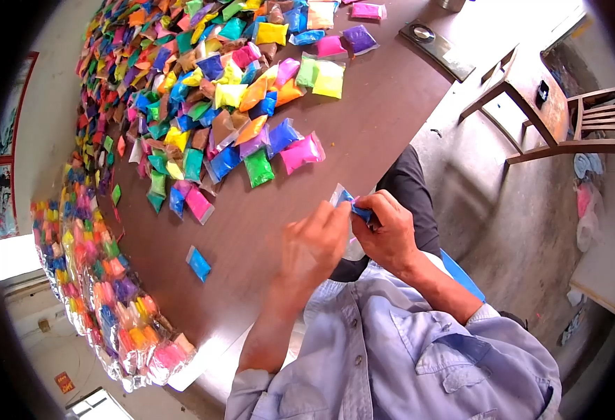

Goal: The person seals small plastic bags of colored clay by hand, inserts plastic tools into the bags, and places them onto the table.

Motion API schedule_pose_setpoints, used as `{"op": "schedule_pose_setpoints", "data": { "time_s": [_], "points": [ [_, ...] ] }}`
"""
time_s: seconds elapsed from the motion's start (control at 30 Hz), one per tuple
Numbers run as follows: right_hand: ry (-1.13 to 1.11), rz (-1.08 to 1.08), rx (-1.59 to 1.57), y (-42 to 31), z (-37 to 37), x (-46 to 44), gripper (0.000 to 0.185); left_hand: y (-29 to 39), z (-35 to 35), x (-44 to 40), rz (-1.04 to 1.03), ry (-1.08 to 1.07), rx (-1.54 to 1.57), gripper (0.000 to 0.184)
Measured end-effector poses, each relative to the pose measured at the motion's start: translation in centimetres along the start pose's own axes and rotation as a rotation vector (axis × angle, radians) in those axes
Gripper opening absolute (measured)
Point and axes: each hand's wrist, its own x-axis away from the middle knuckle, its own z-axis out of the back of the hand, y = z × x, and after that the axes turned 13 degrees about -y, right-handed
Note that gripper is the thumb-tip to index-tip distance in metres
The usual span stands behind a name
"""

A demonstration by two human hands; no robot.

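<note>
A small clear plastic packet with blue filling (361, 211) is held in front of my body, just past the table's near edge. My right hand (389, 227) is closed around it, thumb and fingers pinching its side. My left hand (316, 239), slightly blurred, has its fingertips closed on the packet's other side, by the clear end that sticks up. The fingers cover part of the packet. On the table left of my left hand lies a lone blue packet (198, 264).
A large heap of colourful packets (202, 91) spreads over the brown table (335, 133). Clear bags of packets (129, 322) line the left edge. A flat scale-like device (436, 50) sits at the far right corner. A wooden chair (542, 105) stands to the right.
</note>
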Motion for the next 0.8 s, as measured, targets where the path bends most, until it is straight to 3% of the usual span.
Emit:
{"op": "schedule_pose_setpoints", "data": {
  "time_s": [0.1,0.33,0.43,0.63,0.8],
  "points": [
    [-0.005,0.059,0.065,0.3,0.0,0.1,0.02,-2.0,-1.3,0.0,0.102,0.076,0.005,0.011],
    [0.019,0.15,0.091,-0.3,0.0,-0.3,0.021,-0.1,0.5,0.6,0.02,-0.012,-0.018,0.013],
    [0.015,0.201,0.142,0.1,0.1,-0.3,0.021,-1.6,-0.7,0.7,0.125,0.062,-0.014,0.015],
    [0.025,0.217,0.182,-0.2,0.1,-0.4,0.022,0.1,0.7,1.3,0.036,0.017,-0.062,0.017],
    [0.016,0.23,0.197,-0.4,0.2,-0.3,0.024,-1.9,-0.1,1.4,0.098,0.08,-0.084,0.019]
  ]
}}
